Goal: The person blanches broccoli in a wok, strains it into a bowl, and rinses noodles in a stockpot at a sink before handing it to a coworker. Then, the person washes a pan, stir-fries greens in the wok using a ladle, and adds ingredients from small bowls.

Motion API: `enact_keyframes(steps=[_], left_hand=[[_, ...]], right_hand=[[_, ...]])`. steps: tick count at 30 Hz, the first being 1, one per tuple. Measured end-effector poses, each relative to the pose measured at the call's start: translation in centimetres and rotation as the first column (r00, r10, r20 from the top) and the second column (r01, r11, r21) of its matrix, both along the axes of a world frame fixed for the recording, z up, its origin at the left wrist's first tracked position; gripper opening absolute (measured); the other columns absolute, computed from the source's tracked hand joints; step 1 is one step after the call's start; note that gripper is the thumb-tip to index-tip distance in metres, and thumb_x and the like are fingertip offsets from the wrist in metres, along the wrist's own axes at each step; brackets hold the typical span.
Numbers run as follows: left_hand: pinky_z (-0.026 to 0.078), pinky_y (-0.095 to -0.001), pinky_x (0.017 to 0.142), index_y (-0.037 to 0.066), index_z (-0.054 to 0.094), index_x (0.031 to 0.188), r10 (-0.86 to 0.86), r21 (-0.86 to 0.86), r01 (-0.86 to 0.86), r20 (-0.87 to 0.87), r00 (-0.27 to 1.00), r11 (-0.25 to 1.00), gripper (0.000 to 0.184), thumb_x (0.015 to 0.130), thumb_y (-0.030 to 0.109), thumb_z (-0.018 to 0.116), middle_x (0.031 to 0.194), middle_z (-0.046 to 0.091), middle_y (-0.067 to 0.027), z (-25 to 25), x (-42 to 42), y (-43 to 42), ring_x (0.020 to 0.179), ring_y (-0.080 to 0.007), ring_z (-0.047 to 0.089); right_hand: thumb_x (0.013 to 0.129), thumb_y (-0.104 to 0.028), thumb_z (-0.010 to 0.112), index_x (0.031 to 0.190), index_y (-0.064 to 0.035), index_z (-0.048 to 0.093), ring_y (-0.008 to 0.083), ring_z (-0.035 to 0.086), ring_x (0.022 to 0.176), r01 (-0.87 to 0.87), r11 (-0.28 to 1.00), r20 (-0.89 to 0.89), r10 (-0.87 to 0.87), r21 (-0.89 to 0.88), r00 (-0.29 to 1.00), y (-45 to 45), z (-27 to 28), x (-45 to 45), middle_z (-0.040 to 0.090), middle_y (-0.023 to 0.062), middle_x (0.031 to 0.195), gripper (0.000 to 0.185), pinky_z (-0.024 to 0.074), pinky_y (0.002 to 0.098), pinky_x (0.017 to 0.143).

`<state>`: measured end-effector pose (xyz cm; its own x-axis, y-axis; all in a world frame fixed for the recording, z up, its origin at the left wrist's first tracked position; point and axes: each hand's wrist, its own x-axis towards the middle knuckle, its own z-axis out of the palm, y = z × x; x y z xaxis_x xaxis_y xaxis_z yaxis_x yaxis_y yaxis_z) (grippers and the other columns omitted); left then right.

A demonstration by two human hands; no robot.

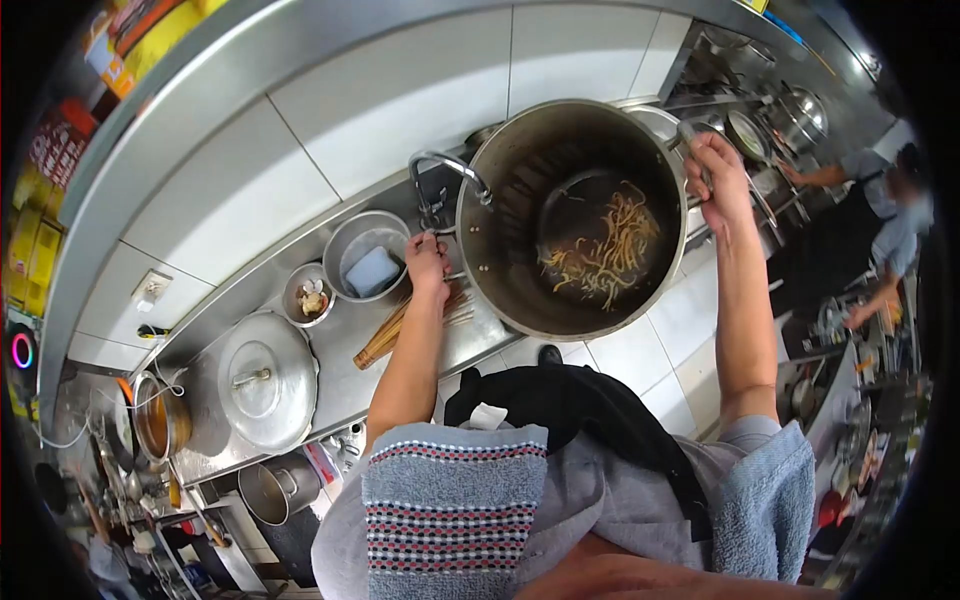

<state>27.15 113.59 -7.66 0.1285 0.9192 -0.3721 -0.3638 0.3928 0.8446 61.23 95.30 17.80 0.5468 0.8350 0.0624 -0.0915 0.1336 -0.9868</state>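
Note:
A large deep stockpot (500, 295) is tilted so that I look straight into it. Yellowish and brown strips, like noodles or shredded vegetables (610, 250), lie scattered on its dark bottom. My left hand (428, 266) is closed at the pot's left side, where its handle is mostly hidden by the fingers. On the right side, my right hand (716, 172) wraps around the other handle. A curved metal faucet (450, 165) reaches over the pot's left rim. Beneath my left forearm lies a bundle of thin bamboo sticks (378, 345), like a wok brush.
On the steel counter stand a metal bowl with a blue sponge (372, 272), a small bowl of scraps (309, 298) and a large lid (266, 380). Another person (870, 220) works at the right near a stove with pans (748, 135). An overhead shelf (250, 60) curves above.

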Motion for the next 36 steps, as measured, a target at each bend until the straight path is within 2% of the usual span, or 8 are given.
enact_keyframes(steps=[11,16,21,26,29,31,35,36], left_hand=[[0.039,-0.0274,0.045,0.013,0.044,0.103,0.058,0.031,-0.061,0.087,0.995,0.998,0.010,0.099,0.019,0.050,0.078,0.053,-0.0055,5.3,2.1,-2.9,0.055,-0.0138,0.046],[0.043,-0.0313,0.049,0.011,0.046,0.102,-0.033,0.068,0.023,0.150,0.988,0.997,0.017,0.099,0.027,0.049,0.079,0.056,-0.0087,6.0,2.3,-3.2,0.056,-0.0187,0.052],[0.046,-0.0300,0.078,0.013,0.042,0.142,-0.297,0.072,0.316,-0.200,0.934,0.946,0.064,0.098,0.059,0.034,0.131,0.055,-0.0001,-1.1,0.9,4.6,0.102,-0.0167,0.056],[0.050,-0.0300,0.076,0.007,0.050,0.127,-0.290,0.392,0.315,-0.123,0.949,0.864,0.053,0.098,0.051,0.043,0.103,0.061,-0.0034,-9.0,2.2,10.0,0.094,-0.0148,0.058],[0.049,-0.0335,0.083,0.004,0.055,0.121,-0.259,0.470,0.382,-0.306,0.916,0.796,0.043,0.100,0.041,0.046,0.101,0.063,-0.0057,-8.4,1.7,9.0,0.095,-0.0172,0.058],[0.048,-0.0347,0.085,0.003,0.057,0.118,-0.302,0.467,0.443,-0.346,0.888,0.766,0.037,0.100,0.034,0.047,0.102,0.063,-0.0076,-16.6,0.1,10.9,0.096,-0.0190,0.058],[0.047,-0.0373,0.087,0.001,0.058,0.118,-0.239,0.519,0.541,-0.537,0.809,0.662,0.029,0.096,0.018,0.051,0.105,0.065,-0.0128,-15.2,0.7,9.4,0.100,-0.0238,0.059],[0.049,-0.0348,0.085,0.002,0.057,0.117,-0.371,0.436,0.521,-0.385,0.845,0.734,0.027,0.097,0.018,0.051,0.109,0.063,-0.0098,-13.4,0.8,8.5,0.099,-0.0207,0.059]], right_hand=[[0.093,-0.021,0.057,0.094,-0.0060,0.059,0.0063,0.031,0.041,-0.013,0.978,-0.208,-0.031,-0.210,0.978,5.0,-17.2,15.4,0.051,0.0006,0.065,0.015,0.0255,0.0212,0.040],[0.094,-0.024,0.057,0.103,-0.0041,0.062,0.0049,0.028,0.040,0.013,0.978,-0.225,-0.060,-0.208,0.973,4.0,-17.6,15.9,0.049,-0.0008,0.063,0.022,0.0251,0.0205,0.042],[0.095,-0.026,0.056,0.105,-0.0032,0.062,0.0049,0.027,0.040,0.026,0.976,-0.204,-0.070,-0.215,0.976,3.4,-18.1,15.5,0.048,-0.0014,0.062,0.025,0.0251,0.0214,0.043],[0.095,-0.025,0.055,0.105,-0.0021,0.062,0.0048,0.027,0.040,0.005,0.978,-0.162,-0.040,-0.209,0.986,5.1,-17.2,14.3,0.047,-0.0015,0.062,0.026,0.0247,0.0210,0.042],[0.095,-0.024,0.056,0.103,-0.0018,0.063,0.0045,0.027,0.041,0.020,0.975,-0.152,-0.055,-0.222,0.987,5.4,-17.0,13.6,0.048,-0.0016,0.063,0.025,0.0242,0.0206,0.042],[0.095,-0.024,0.056,0.102,-0.0015,0.063,0.0043,0.027,0.041,0.036,0.976,-0.152,-0.070,-0.217,0.986,5.2,-17.0,13.4,0.048,-0.0015,0.063,0.025,0.0240,0.0204,0.042],[0.095,-0.023,0.057,0.101,-0.0009,0.063,0.0037,0.028,0.043,0.032,0.981,-0.154,-0.062,-0.189,0.986,5.5,-17.1,13.5,0.048,-0.0011,0.063,0.024,0.0242,0.0195,0.042],[0.095,-0.024,0.057,0.101,-0.0009,0.063,0.0037,0.028,0.043,0.036,0.982,-0.146,-0.064,-0.188,0.987,5.5,-17.2,13.5,0.048,-0.0010,0.063,0.024,0.0242,0.0193,0.042]])
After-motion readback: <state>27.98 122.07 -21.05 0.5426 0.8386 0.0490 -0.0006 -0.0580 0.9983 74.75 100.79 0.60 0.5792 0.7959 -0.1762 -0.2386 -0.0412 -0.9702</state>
